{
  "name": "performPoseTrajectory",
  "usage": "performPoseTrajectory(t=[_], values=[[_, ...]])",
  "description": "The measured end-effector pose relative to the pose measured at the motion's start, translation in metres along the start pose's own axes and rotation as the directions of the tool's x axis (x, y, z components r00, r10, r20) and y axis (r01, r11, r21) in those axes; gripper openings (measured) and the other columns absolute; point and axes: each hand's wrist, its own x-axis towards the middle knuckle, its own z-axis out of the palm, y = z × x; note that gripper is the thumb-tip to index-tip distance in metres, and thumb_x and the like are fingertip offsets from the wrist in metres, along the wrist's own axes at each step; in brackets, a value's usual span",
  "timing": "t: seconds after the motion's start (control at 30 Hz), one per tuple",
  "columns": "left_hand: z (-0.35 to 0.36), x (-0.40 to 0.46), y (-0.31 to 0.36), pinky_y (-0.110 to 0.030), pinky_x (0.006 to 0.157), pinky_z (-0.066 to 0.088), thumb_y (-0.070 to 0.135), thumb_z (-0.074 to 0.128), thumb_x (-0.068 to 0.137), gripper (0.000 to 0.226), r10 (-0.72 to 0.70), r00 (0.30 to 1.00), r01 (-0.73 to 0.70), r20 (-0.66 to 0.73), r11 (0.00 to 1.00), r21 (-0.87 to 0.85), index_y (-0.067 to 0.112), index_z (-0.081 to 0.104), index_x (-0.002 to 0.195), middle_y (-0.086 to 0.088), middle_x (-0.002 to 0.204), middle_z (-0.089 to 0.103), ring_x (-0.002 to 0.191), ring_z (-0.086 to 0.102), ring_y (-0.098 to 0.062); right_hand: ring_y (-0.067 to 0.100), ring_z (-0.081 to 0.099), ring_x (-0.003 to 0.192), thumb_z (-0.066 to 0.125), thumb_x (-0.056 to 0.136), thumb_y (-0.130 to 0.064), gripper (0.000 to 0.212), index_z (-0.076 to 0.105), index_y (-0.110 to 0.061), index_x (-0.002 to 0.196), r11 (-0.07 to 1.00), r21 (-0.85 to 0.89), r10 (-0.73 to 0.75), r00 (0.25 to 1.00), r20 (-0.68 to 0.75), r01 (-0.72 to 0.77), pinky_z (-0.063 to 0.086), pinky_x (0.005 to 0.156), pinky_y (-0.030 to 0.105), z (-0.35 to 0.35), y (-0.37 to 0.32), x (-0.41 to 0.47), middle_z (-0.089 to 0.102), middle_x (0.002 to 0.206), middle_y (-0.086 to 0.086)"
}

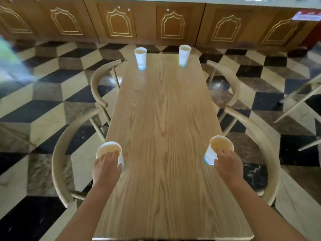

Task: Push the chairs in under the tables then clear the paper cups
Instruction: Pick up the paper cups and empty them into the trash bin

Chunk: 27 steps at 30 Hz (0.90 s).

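Observation:
A long wooden table point(163, 119) runs away from me. My left hand point(106, 166) wraps around a white paper cup point(108, 149) at the near left edge. My right hand point(228, 163) wraps around a second paper cup point(219, 146) at the near right edge. Both cups stand on the table and look empty. Two more paper cups stand at the far end, one on the left point(140, 58) and one on the right point(184, 55). Pale wooden chairs sit tucked against both sides: near left point(60, 153), far left point(97, 84), near right point(267, 153), far right point(231, 80).
A chequered tiled floor point(52, 94) surrounds the table. A brown wooden counter with carved panels point(172, 23) runs across the back. Legs of another chair or table point(298, 100) show at the right edge.

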Motion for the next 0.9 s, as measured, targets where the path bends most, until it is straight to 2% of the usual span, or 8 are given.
performPoseTrajectory(t=[0.13,0.27,0.4,0.5,0.63,0.7,0.77,0.9], values=[[0.004,0.004,-0.001,-0.038,0.057,0.046,0.001,0.066,0.078,0.012,-0.003,1.000,0.003,0.013,1.000,0.006,0.005,0.064,0.088,-0.014,0.084,0.069,0.072,0.062,-0.038,0.030,0.050,0.037,0.077,0.037,0.022,0.032,0.061,0.001,0.056,0.999,0.011,-0.047,0.996,-0.080,0.048,0.047,0.041,0.035,0.000,0.003,0.001,0.051,0.040,0.015],[0.005,0.007,0.006,-0.029,0.049,0.038,-0.008,0.067,0.071,0.013,0.022,1.000,-0.022,-0.020,0.999,-0.024,0.004,0.063,0.076,-0.013,0.072,0.066,0.058,0.056,-0.032,0.028,0.048,0.036,0.078,0.036,0.022,0.036,0.052,-0.002,0.045,0.997,0.043,-0.059,0.991,-0.120,0.064,0.044,0.040,0.030,-0.001,0.004,-0.004,0.049,0.038,0.012],[0.000,0.006,0.031,-0.032,0.045,0.042,-0.017,0.074,0.052,0.025,0.194,0.980,-0.194,-0.042,0.981,-0.015,0.002,0.059,0.061,-0.012,0.055,0.061,0.047,0.055,-0.032,0.028,0.049,0.038,0.078,0.036,0.020,0.036,0.053,-0.006,0.047,0.996,0.033,-0.073,0.984,-0.160,0.079,0.046,0.045,0.029,-0.006,0.004,-0.014,0.050,0.039,0.010],[-0.001,0.003,0.060,-0.033,0.052,0.044,-0.017,0.075,0.051,0.029,0.315,0.947,-0.318,-0.060,0.946,-0.062,0.005,0.059,0.060,-0.008,0.055,0.060,0.051,0.056,-0.033,0.027,0.049,0.041,0.080,0.042,0.016,0.038,0.050,-0.008,0.047,0.996,0.056,-0.051,0.978,-0.203,0.063,0.047,0.049,0.030,-0.018,0.001,-0.031,0.050,0.041,0.008],[0.006,-0.004,0.109,-0.033,0.055,0.044,-0.016,0.077,0.049,0.031,0.534,0.843,-0.539,-0.074,0.836,-0.102,0.008,0.061,0.059,-0.005,0.054,0.062,0.049,0.056,-0.033,0.027,0.053,0.049,0.081,0.055,0.007,0.031,0.055,-0.009,0.052,0.993,0.113,0.051,0.970,-0.236,-0.024,0.048,0.055,0.033,-0.030,0.002,-0.069,0.053,0.047,0.007],[0.013,-0.009,0.135,-0.038,0.059,0.049,-0.012,0.075,0.059,0.024,0.611,0.789,-0.612,-0.060,0.774,-0.161,0.008,0.063,0.065,-0.006,0.059,0.063,0.055,0.058,-0.035,0.027,0.056,0.051,0.081,0.060,0.003,0.025,0.060,-0.009,0.056,0.984,0.153,0.126,0.956,-0.265,-0.088,0.051,0.057,0.035,-0.032,0.007,-0.090,0.057,0.050,0.006],[0.018,-0.019,0.161,-0.041,0.066,0.050,-0.005,0.067,0.069,0.014,0.677,0.732,-0.676,-0.079,0.707,-0.207,0.009,0.065,0.071,-0.006,0.063,0.065,0.062,0.060,-0.034,0.026,0.058,0.053,0.081,0.062,0.001,0.021,0.063,-0.008,0.059,0.972,0.182,0.197,0.939,-0.282,-0.149,0.053,0.059,0.036,-0.037,0.013,-0.112,0.060,0.053,0.005],[0.020,-0.051,0.205,-0.038,0.077,0.050,0.006,0.059,0.067,0.010,0.798,0.591,-0.799,-0.114,0.562,-0.213,0.014,0.065,0.069,-0.001,0.060,0.063,0.058,0.061,-0.027,0.024,0.061,0.055,0.083,0.062,-0.001,0.020,0.064,-0.008,0.061,0.958,0.192,0.264,0.918,-0.297,-0.214,0.053,0.060,0.035,-0.044,0.033,-0.147,0.064,0.056,0.005]])
